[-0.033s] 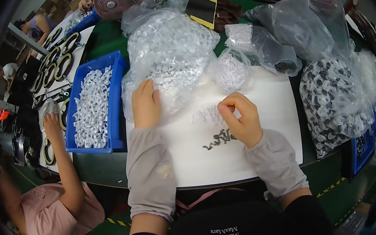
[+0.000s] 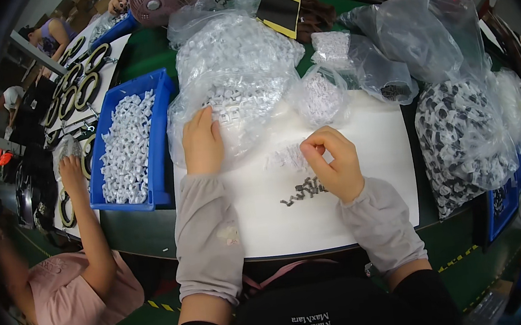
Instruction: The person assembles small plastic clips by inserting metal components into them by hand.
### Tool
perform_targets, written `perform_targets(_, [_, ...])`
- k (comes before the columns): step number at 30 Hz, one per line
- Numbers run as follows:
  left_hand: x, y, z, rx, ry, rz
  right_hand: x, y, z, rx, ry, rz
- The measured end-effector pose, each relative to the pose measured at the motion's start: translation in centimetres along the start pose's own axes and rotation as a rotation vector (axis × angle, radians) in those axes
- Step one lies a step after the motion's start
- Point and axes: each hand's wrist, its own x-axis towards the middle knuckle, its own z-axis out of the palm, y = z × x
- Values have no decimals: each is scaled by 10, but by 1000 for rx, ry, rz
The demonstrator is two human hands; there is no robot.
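My left hand [image 2: 202, 144] rests at the near left part of a large clear plastic bag [image 2: 237, 46] of small white plastic parts. Its fingers are stretched forward against the film and the parts, with nothing visibly gripped. My right hand [image 2: 335, 163] hovers over the white sheet [image 2: 268, 226], thumb and forefinger pinched together. Whatever is between those fingertips is too small or hidden to name. Just left of it lie a small heap of dark little pieces [image 2: 302, 191] and, farther back, a scatter of tiny clear or white pieces [image 2: 282, 158].
A blue bin [image 2: 159, 148] of white plastic parts stands at left. Small bags of white bits [image 2: 322, 99] lie behind the sheet. On the right slumps a big bag of black and white parts [image 2: 464, 146]. A pink fan [image 2: 165, 3] stands at the back. A co-worker's arm [image 2: 91, 227] is at far left.
My left fingers have shifted very slightly forward at the bag, and the film there has moved a little. My right hand stays in place, still pinched.
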Motion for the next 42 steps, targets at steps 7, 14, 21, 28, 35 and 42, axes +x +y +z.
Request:
perform_targets(7, [-1, 12, -4, -88, -59, -206, -1, 5, -3, -90, -267, -104])
perform_targets(14, [-2, 46, -23, -882, -82, -453, -20, 7, 4, -226, -610, -151])
perform_targets(21, [-14, 74, -25, -1466, -171, -528, -19, -4, -1, -410, -709, -92])
perform_targets(28, [-21, 83, -27, -1420, -301, -609, -24, -3, 5, -381, -687, -91])
perform_targets(35, [-19, 99, -26, -1445, -430, -750, -8, -18, 0, -69, -185, -66])
perform_targets(42, [-31, 103, -19, -1537, -609, -692, -9, -15, -1, -143, 81, -297])
